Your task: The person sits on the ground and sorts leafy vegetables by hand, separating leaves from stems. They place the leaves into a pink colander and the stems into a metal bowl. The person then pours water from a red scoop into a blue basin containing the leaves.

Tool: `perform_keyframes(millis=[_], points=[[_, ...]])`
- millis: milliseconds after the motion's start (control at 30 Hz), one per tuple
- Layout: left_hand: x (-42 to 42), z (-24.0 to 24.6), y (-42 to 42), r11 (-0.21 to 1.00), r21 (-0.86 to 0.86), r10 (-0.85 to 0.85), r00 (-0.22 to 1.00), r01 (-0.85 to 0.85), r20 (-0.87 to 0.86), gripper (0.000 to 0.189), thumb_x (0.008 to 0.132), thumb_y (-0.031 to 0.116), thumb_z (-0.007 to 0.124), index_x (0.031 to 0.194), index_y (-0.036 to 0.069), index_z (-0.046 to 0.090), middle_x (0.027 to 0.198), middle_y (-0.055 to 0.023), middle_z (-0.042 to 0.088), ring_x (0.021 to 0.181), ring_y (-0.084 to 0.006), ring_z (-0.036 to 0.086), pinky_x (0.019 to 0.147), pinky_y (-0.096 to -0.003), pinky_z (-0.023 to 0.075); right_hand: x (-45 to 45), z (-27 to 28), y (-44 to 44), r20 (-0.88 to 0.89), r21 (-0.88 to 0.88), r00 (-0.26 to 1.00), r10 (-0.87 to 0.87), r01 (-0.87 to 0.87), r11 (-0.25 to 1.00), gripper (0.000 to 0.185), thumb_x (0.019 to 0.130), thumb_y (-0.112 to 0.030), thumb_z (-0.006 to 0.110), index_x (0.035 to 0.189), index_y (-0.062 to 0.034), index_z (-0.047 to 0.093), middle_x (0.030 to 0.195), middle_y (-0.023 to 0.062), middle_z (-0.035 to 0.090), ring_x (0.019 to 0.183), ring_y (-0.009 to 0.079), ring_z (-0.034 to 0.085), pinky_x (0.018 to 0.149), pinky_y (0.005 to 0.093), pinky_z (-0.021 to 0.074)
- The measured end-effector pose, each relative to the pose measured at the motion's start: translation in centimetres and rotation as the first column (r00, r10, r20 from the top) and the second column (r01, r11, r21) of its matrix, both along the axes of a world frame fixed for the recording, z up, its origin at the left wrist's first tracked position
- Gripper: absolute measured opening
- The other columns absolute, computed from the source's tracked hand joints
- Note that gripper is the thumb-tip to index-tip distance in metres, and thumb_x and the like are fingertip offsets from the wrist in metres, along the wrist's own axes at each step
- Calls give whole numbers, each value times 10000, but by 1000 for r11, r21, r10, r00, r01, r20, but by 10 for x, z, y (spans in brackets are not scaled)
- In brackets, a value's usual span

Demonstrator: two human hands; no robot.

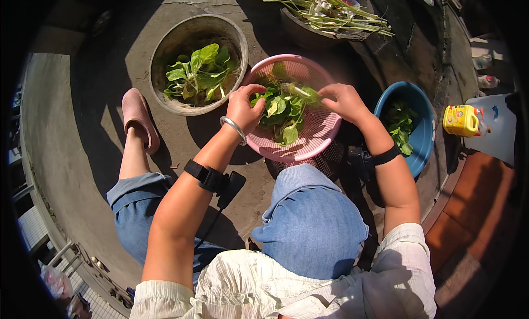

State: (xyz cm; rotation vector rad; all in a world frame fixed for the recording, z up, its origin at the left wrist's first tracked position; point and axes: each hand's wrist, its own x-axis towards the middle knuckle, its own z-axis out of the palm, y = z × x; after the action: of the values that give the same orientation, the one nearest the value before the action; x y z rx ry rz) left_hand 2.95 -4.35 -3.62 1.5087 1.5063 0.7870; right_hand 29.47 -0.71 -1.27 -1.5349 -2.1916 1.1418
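Over the right side of a pink plastic colander [303, 154], my right hand [345, 102] pinches the leafy end of a green plant [303, 92] whose pale root end points left. My left hand [246, 108] is at the colander's left rim, fingers curved with thumb and fingertips apart, near the leaves; whether it touches one is unclear. Loose leafy greens [285, 112] lie in the colander. To the upper left, a round basin [156, 66] holds more leafy greens with roots [198, 71]. A blue plastic basin [423, 141] at the right contains green leaves [401, 126].
Long green stalks [351, 23] are heaped on a dark bowl [306, 34] at the top. A yellow jug [461, 120] stands at the far right, beside a clear bottle. My pink clog [138, 116] rests on the concrete ground, left of the basin's shadow.
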Motion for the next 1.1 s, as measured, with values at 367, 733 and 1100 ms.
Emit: perform_keyframes(millis=[367,733,1100], points=[[46,34,14,810,233,-360,771,538,-525,439,679,174,665,1103,185,552,1105,-92,524,1102,-310,393,994,-466,189,-14,71,13,-367,-481,930,-31,-161,862,234,712,-78,564,912,40,591,801,48,615,714,89,569,679,221,467],[9,28,17,855,-286,-170,754,433,635,248,903,175,453,1045,-15,526,888,-42,586,798,-120,566,759,-235,436,-5,43,23,-662,-735,350,-663,-126,667,428,897,-369,415,1103,1,479,979,115,572,929,189,563,797,327,472],[21,33,-7,882,-267,75,444,389,893,272,913,190,423,1103,-1,462,1026,-69,543,885,-136,541,833,-281,399,-60,49,-20,-719,-273,642,-266,91,958,289,756,-44,643,1021,11,541,967,44,590,887,122,554,812,247,438]])
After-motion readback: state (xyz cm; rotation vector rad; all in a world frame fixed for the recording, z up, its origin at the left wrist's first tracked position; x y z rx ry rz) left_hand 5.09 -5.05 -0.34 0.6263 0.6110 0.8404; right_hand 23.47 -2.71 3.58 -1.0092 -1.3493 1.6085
